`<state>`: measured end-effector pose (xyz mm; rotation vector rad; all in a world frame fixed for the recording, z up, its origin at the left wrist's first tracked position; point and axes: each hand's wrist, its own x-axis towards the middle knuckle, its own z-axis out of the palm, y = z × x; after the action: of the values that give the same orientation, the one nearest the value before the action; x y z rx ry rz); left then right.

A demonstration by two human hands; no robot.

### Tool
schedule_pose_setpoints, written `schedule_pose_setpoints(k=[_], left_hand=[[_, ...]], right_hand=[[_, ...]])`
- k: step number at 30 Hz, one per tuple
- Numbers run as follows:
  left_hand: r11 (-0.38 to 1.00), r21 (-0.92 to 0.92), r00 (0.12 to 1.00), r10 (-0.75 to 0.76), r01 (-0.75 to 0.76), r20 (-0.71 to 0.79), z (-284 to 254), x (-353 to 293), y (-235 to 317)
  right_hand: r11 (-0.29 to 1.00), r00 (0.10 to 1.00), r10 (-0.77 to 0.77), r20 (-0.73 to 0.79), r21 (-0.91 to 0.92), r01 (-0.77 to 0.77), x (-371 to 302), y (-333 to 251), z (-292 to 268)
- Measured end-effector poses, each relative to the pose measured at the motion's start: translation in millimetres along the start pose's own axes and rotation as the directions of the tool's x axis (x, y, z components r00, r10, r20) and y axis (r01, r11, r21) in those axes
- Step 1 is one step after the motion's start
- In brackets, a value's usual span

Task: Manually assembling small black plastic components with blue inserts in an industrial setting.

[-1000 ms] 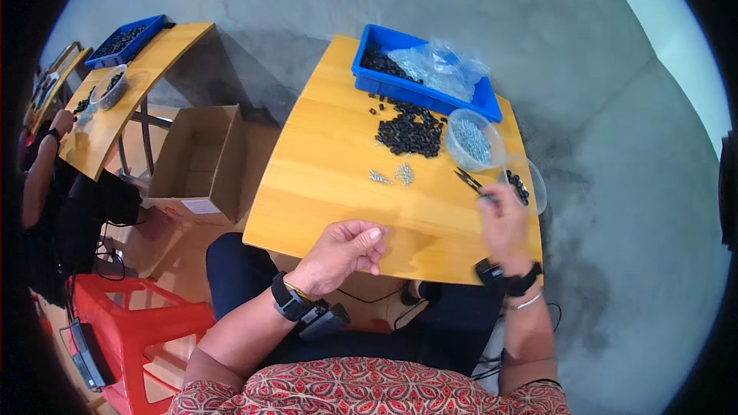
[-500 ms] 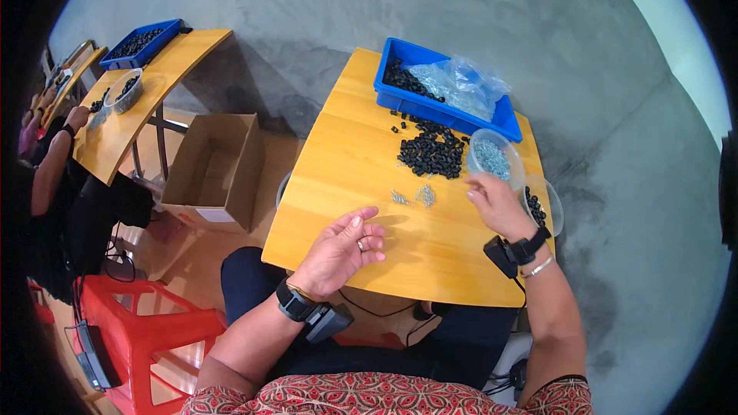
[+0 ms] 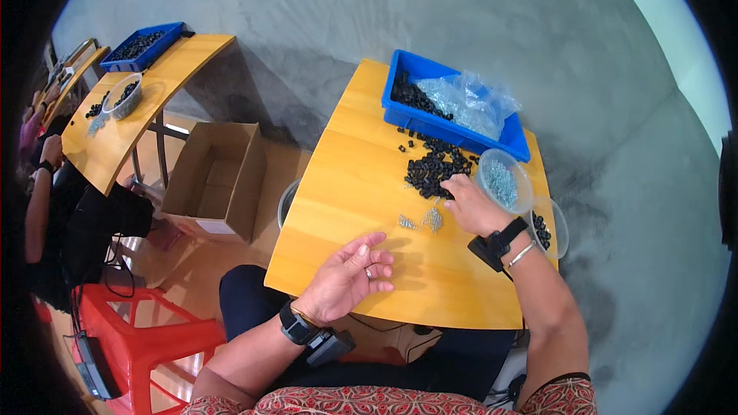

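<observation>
My left hand (image 3: 350,277) is held palm up above the near part of the yellow table, fingers loosely curled and apart. Nothing shows in it. My right hand (image 3: 473,207) reaches to the right edge of a pile of small black cylindrical parts (image 3: 430,169). Its thumb and forefinger are apart at the pile; the other fingertips are partly hidden. Just left of this hand lie two little heaps of silvery screws, the larger heap (image 3: 433,220) beside the smaller one (image 3: 407,222). A clear round tub of screws (image 3: 503,182) stands right of the hand.
At the table's back sits a blue tray (image 3: 461,131) holding black parts and a clear plastic bag (image 3: 469,104). Another clear tub (image 3: 560,234) with black parts is at the right edge. Left are a cardboard box (image 3: 215,177), a red stool (image 3: 146,323) and a co-worker's table (image 3: 165,100).
My right hand has moved left from beside the screw tub to the black pile. My left hand stays nearly in place. The co-worker's hand has drawn back towards their table's edge.
</observation>
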<state>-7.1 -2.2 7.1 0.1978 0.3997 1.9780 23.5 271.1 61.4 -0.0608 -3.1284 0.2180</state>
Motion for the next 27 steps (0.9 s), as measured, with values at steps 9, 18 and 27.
schedule_pose_setpoints(k=[9,18,27], left_hand=[[0.999,-0.031,1.0,-0.026,0.026,0.004,-7,-2,-2],[0.985,-0.161,0.998,-0.063,0.066,0.023,-13,-14,1],[0.99,-0.142,1.0,0.013,-0.014,-0.014,-22,-12,35]], right_hand=[[0.922,0.961,0.077,-0.267,0.386,0.033,41,1,-105],[0.864,0.966,0.158,0.204,0.444,-0.235,185,23,-79],[0.994,0.832,0.109,0.543,-0.033,-0.108,253,41,-39]])
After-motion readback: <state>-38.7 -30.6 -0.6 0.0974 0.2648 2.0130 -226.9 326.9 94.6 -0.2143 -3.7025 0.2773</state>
